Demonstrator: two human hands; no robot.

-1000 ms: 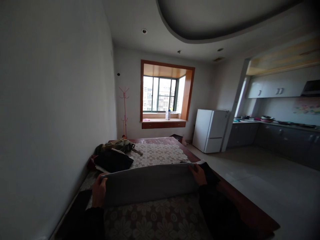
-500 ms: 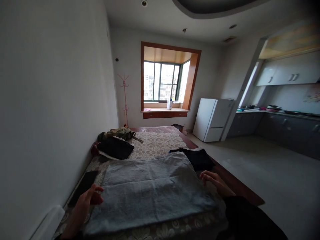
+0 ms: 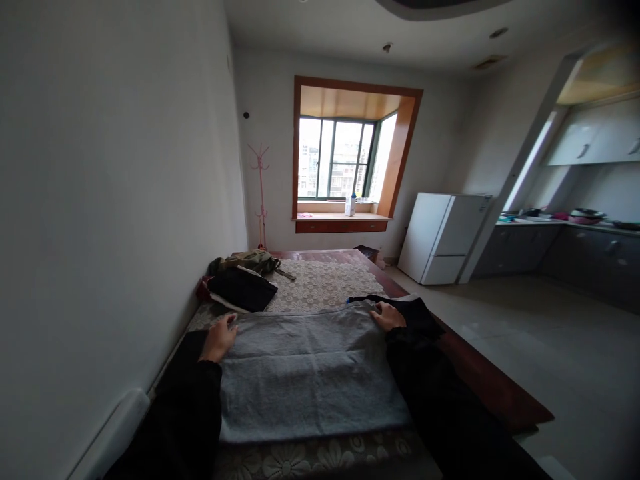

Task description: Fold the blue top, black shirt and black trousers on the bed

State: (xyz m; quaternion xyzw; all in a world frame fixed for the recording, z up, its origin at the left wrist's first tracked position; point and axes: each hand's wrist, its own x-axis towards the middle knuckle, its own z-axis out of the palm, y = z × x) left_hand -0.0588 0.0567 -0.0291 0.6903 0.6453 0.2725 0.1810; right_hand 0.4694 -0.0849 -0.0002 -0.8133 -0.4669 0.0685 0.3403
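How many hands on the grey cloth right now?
2. The left hand rests on the far left corner of the grey cloth; the right hand on its far right corner. No other hands in view.

Left hand (image 3: pixel 219 339), right hand (image 3: pixel 387 316) on grey towel (image 3: pixel 305 370), bed (image 3: pixel 325 287)

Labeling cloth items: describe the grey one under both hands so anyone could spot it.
On the floral-covered bed along the left wall, nearest the camera, lies the grey cloth. It is spread flat and pale, unlike the dark clothes pile behind it.
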